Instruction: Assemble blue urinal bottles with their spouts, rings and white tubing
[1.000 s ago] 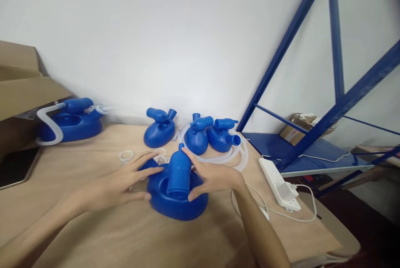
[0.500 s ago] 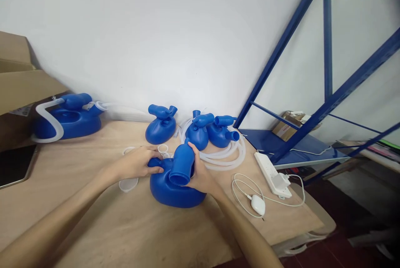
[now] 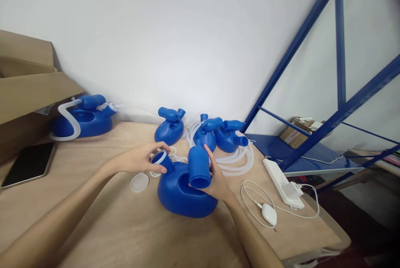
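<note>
A blue plastic urinal bottle stands on the table in front of me. My left hand curls its fingers and thumb around the bottle's open neck, which has a white ring at its mouth. A wide-mouthed blue tube-shaped piece sits above the bottle's handle, and my right hand grips it from the right; some of those fingers are hidden behind it. Just left of the bottle lies a translucent round cap, with several thin white rings behind the left hand.
Behind are three similar blue bottles and a coiled white hose. Another bottle with a hose, a cardboard box and a phone are left. A power strip and white charger cable lie right, beside a blue metal shelf.
My left hand has shifted on the neck, whose mouth and white ring now show. The tube-shaped piece stands more upright in my right hand. The view has turned slightly left.
</note>
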Action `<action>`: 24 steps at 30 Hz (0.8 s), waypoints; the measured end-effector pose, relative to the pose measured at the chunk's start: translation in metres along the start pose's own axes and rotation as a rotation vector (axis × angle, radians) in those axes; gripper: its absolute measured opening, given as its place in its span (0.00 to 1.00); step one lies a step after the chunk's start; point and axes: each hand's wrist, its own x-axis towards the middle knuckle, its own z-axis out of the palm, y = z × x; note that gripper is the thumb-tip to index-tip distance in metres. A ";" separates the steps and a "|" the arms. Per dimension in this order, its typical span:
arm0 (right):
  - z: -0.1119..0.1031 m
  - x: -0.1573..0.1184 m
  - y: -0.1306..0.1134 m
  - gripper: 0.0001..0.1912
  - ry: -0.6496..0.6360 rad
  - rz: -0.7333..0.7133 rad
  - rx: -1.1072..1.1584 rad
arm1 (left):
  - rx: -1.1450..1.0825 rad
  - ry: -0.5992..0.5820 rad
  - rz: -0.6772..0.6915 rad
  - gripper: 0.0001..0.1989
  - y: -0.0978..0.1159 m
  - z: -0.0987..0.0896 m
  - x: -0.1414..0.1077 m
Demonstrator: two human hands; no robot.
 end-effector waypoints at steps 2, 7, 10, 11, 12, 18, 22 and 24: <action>-0.008 0.005 -0.012 0.69 0.030 0.008 0.000 | -0.063 0.102 0.076 0.29 0.007 -0.006 -0.005; -0.031 0.022 -0.037 0.65 0.035 -0.073 -0.180 | 0.148 0.332 0.213 0.19 0.016 -0.010 -0.012; -0.045 0.023 -0.042 0.59 -0.012 -0.136 -0.341 | 0.093 0.185 0.197 0.19 0.015 -0.003 -0.011; -0.049 0.022 -0.042 0.57 -0.037 -0.166 -0.400 | 0.055 0.114 0.200 0.18 0.015 0.000 -0.010; -0.053 0.019 -0.041 0.55 -0.063 -0.200 -0.454 | 0.018 0.047 0.206 0.17 0.015 0.003 -0.009; -0.063 0.001 -0.029 0.54 -0.177 -0.270 -0.534 | -0.141 -0.114 0.216 0.14 0.014 0.008 -0.003; -0.062 -0.005 -0.025 0.49 -0.173 -0.376 -0.535 | -0.264 -0.243 0.210 0.16 0.010 0.009 0.001; -0.065 -0.008 -0.027 0.46 -0.170 -0.421 -0.562 | -0.240 -0.205 0.182 0.16 0.010 0.009 0.001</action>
